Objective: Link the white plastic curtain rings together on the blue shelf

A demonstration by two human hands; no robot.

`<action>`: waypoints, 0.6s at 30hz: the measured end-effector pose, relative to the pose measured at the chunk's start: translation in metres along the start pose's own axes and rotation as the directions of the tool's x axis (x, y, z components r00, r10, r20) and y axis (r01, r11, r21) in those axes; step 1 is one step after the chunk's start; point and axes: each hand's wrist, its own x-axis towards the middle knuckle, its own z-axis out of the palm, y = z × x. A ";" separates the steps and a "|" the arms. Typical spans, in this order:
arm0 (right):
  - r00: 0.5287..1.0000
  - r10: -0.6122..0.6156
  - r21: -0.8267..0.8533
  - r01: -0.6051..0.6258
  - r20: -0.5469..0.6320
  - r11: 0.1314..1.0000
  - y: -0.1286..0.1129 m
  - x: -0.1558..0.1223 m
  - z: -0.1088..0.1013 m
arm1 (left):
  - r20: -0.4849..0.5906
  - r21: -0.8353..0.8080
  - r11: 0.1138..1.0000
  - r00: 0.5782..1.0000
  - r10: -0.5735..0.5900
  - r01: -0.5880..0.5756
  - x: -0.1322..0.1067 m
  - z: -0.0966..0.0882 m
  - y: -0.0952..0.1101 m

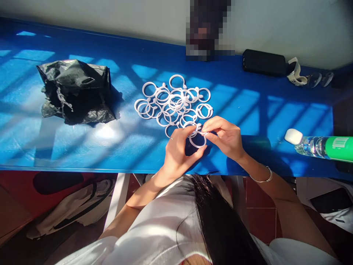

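A white plastic ring (198,140) with a small tab, like a curtain ring, is held up between my two hands near the table's front edge. My left hand (178,149) curls around the ring's left side, thumb at its lower edge and index finger at its top. From the right, my right hand (224,138) pinches the small tab between thumb and fingertips. Just beyond my hands lies a loose pile of several similar white rings (176,101), overlapping one another. Fingers partly cover the nearest rings of the pile.
A crumpled black plastic bag (79,92) stands on the blue table (132,154) at left. Along the back right are a black power bank (264,62) and a pale strap (296,73). A green-labelled bottle (317,145) lies at the right edge.
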 end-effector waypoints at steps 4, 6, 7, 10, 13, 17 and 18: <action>1.000 0.021 0.018 -0.021 -0.018 1.000 0.000 -0.001 0.001 | 0.008 0.014 1.000 1.000 0.005 -0.005 0.000 -0.002 0.001; 0.999 0.031 0.015 -0.030 -0.030 0.999 0.000 -0.001 0.002 | 0.004 0.013 1.000 1.000 0.016 -0.016 0.000 -0.002 0.001; 0.999 0.032 0.013 -0.032 -0.039 0.999 -0.001 -0.001 0.002 | 0.002 0.011 1.000 1.000 0.022 -0.022 0.000 -0.001 0.001; 0.997 0.034 0.001 -0.034 -0.075 0.999 -0.003 -0.002 0.004 | -0.002 0.009 1.000 1.000 0.024 -0.024 -0.001 0.002 -0.001; 0.993 0.044 -0.034 -0.048 -0.112 0.998 -0.003 -0.002 0.005 | 0.025 0.000 1.000 1.000 -0.006 0.006 0.001 0.005 -0.003; 0.983 0.161 -0.069 -0.167 -0.088 0.984 0.005 0.002 -0.009 | 0.081 0.014 1.000 0.996 0.024 -0.025 0.005 -0.014 0.003; 0.977 0.198 -0.075 -0.204 -0.074 0.976 0.008 0.004 -0.016 | 0.076 0.025 0.999 0.996 0.039 -0.041 0.005 -0.023 0.007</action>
